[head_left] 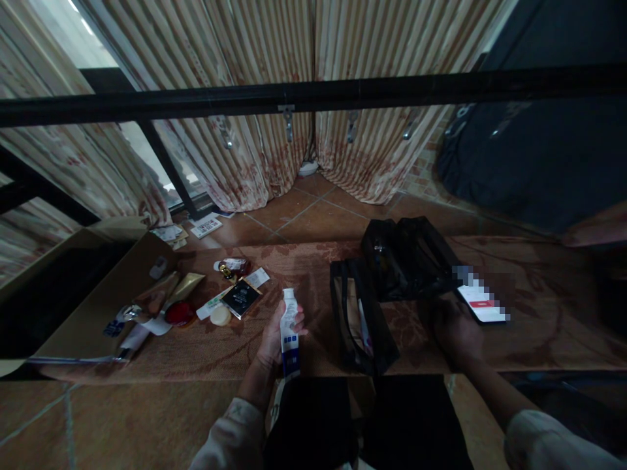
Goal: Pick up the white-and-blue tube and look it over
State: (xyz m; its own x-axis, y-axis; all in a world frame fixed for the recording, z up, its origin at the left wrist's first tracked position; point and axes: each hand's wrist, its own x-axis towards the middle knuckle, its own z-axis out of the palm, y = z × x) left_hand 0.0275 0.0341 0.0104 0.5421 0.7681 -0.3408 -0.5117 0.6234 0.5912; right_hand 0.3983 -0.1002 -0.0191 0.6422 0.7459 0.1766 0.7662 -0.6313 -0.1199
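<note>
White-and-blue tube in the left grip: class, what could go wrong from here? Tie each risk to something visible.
The white-and-blue tube might slip from the left grip and drop to the tiled floor, since it is held close to the near edge of the patterned cloth.

The phone could get nudged, as the right grip is right beside it.
</note>
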